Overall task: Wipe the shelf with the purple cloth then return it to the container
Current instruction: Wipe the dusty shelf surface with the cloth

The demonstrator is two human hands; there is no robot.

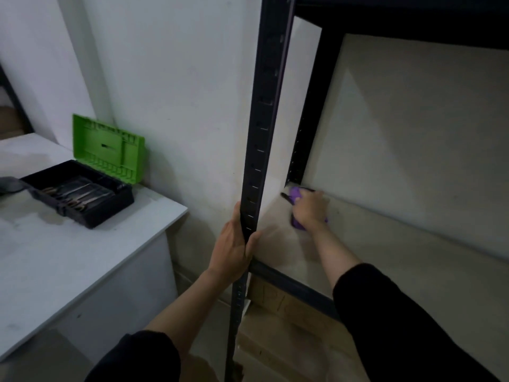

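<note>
The purple cloth (296, 196) lies bunched on the pale shelf board (385, 244), in its far left corner by the rear post. My right hand (309, 209) rests on top of the cloth, pressing it to the board and covering most of it. My left hand (235, 245) grips the black front upright (264, 119) of the rack, just above the shelf's front rail. The container is a black tool box (80, 193) with a green lid standing open, on the white table to the left, with several wrenches inside.
A white table (68, 257) stands left of the rack, against the white wall. A dark upper shelf (413, 20) overhangs the board. Cardboard boxes (289, 326) sit below the shelf. A dark grey object (9, 184) lies at the table's left edge.
</note>
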